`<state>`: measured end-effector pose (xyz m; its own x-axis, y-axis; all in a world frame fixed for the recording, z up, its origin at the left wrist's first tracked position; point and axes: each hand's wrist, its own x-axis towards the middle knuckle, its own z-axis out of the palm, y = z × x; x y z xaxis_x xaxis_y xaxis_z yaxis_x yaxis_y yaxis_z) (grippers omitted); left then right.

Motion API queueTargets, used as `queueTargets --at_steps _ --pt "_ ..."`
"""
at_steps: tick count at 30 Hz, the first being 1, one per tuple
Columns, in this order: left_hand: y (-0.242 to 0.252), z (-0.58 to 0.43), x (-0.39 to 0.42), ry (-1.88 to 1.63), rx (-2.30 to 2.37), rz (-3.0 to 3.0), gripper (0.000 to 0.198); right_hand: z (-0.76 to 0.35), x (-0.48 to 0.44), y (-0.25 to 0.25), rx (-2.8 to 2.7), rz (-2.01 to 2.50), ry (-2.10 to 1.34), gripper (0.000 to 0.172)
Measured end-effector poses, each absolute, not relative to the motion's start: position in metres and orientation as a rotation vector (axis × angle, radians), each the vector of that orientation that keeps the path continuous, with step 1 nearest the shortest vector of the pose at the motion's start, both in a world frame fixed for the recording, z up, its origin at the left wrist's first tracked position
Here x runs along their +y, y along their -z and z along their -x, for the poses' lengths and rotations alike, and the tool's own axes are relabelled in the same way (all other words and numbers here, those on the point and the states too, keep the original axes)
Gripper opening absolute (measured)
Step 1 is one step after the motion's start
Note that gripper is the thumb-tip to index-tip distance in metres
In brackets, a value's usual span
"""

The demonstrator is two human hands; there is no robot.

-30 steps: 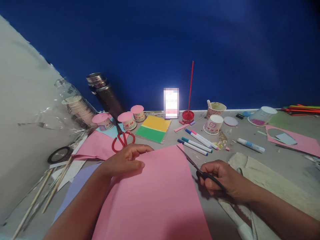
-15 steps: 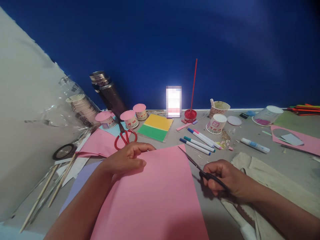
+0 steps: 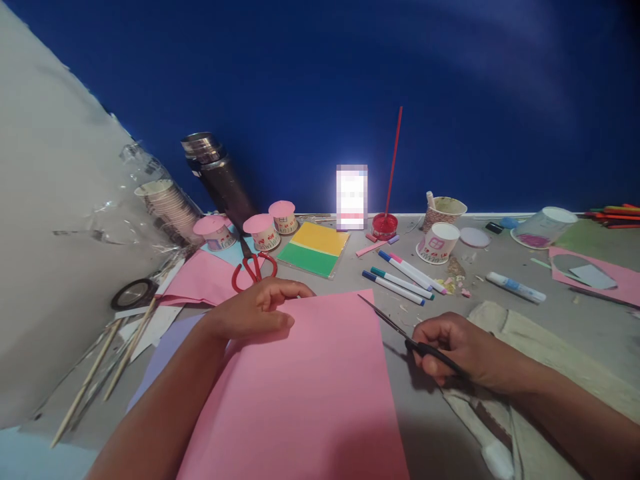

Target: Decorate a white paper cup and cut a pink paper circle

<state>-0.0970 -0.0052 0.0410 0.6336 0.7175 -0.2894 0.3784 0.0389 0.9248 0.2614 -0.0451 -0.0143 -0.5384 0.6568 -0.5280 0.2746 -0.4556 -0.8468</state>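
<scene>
A large pink sheet of paper (image 3: 310, 393) spreads toward me at the bottom middle. My left hand (image 3: 263, 310) grips its upper left edge, thumb on top and fingers behind. In my right hand (image 3: 445, 350) is a pair of black-handled scissors (image 3: 395, 323), my fingers wrapped round the handles. The blades point up and left across the sheet's top right corner; whether they are parted is hard to tell. Just beyond my left hand lie red-handled scissors (image 3: 255, 267). Blue, teal and pink markers (image 3: 400, 280) rest past the scissor tips.
Decorated paper cups with pink tops (image 3: 261, 230) stand at the back left, by a dark flask (image 3: 220, 180). A yellow and green paper pack (image 3: 315, 250) lies centrally. Right are a drawn-on cup (image 3: 437, 243), a glue tube (image 3: 515, 288) and a beige cloth (image 3: 560, 373). Sticks (image 3: 90, 380) lie left.
The view has shifted slightly, so the table things sit a little farther right in the picture. Both hands keep their hold, and the scissors stay at the sheet's top right corner.
</scene>
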Motion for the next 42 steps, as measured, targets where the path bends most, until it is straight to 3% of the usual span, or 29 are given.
queueTargets --at_steps 18,42 --pt "-0.038 0.098 -0.004 -0.312 0.900 -1.593 0.034 -0.268 -0.043 0.020 -1.562 1.355 -2.073 0.067" --pt "-0.036 0.096 -0.004 -0.230 0.951 -1.601 0.037 -0.272 -0.042 0.023 -1.645 1.340 -2.067 0.067"
